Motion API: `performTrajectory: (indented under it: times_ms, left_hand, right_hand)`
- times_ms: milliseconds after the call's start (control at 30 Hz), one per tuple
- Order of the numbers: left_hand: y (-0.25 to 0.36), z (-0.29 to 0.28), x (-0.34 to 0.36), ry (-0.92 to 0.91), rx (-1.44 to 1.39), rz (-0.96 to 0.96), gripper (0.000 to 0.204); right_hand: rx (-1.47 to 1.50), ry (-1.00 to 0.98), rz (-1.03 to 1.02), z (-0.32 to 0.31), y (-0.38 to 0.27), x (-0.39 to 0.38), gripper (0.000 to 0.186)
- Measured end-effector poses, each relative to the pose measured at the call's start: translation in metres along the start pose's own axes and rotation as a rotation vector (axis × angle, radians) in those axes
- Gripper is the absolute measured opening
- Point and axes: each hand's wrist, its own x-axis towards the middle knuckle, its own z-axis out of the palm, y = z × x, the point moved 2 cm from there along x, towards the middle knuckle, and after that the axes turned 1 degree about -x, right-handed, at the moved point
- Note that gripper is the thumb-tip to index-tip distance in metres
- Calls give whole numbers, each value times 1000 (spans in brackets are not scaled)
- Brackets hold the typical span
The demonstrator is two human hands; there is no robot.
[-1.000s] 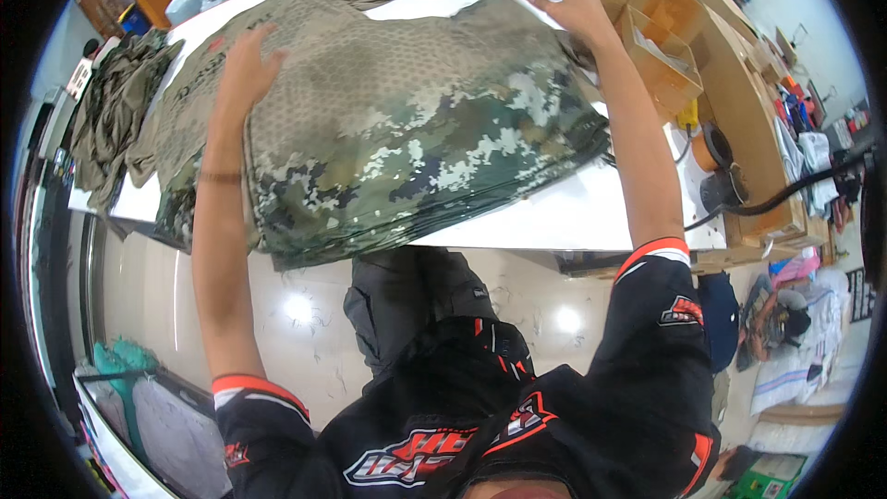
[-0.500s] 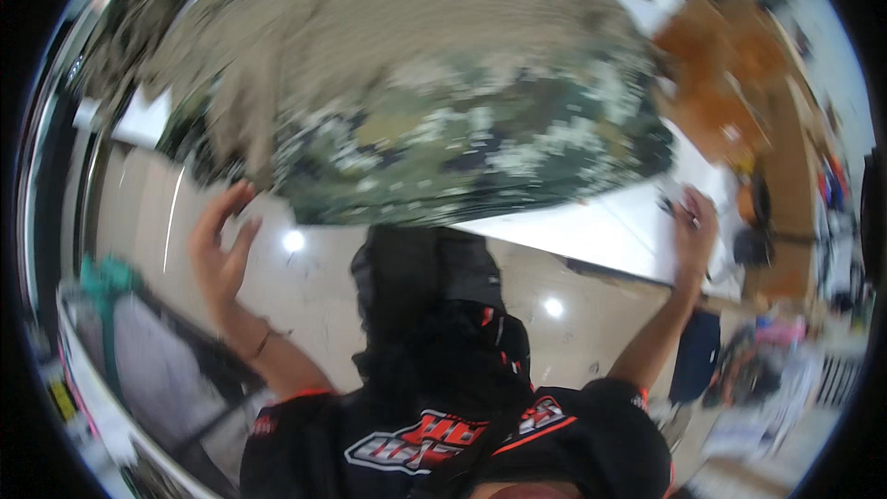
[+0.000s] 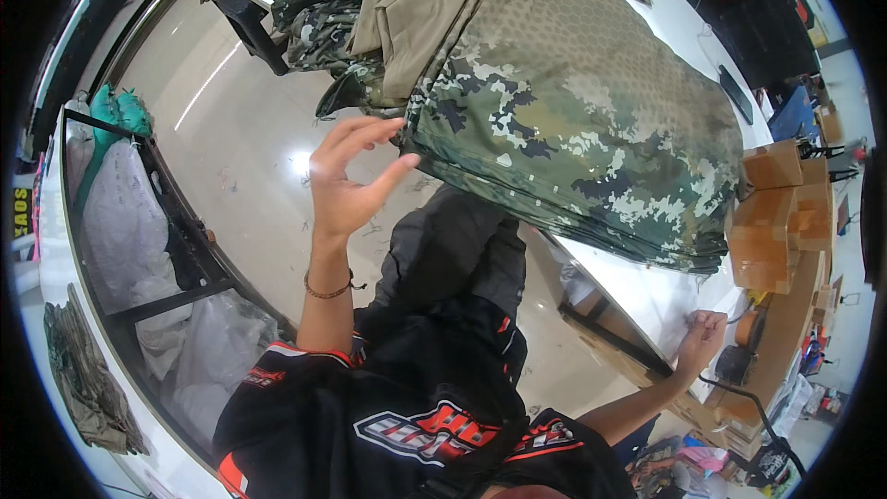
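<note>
A thick stack of camouflage shirts (image 3: pixel 554 120), olive-brown above and green-patterned toward the hem, lies on the white table (image 3: pixel 637 291). My left hand (image 3: pixel 356 180) is beside the stack's near left corner, thumb and fingers apart, with its fingertips close to the hem edge. Whether they touch the cloth I cannot tell. Over the table's right end, my right hand (image 3: pixel 704 340) is closed with its fingers curled. Anything inside it is too small or hidden to make out. A brown sleeve hangs down at the stack's left side.
Cardboard boxes (image 3: pixel 767 222) stand right of the stack. A dark phone-like slab (image 3: pixel 735 94) lies at the table's far edge. At left, a dark-framed rack (image 3: pixel 171 303) holds white sacks, with folded cloth (image 3: pixel 88 374) on a white surface beside it. A black cable (image 3: pixel 753 397) runs near my right forearm.
My view has turned, so the stack appears tilted and farther right. Both hands are still beside the stack and table; the left fingers remain apart, and the right hand sits lower in view.
</note>
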Motion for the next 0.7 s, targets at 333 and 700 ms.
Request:
performTrajectory:
  times_ms: [333, 700]
  left_hand:
    - [1, 38, 22, -103, 259, 293, 18]
    - [32, 67, 32, -43, 151, 214, 14]
  right_hand:
    - [-473, 125, -370, 68, -51, 11, 21]
    - [-38, 240, 80, 11, -27, 46, 25]
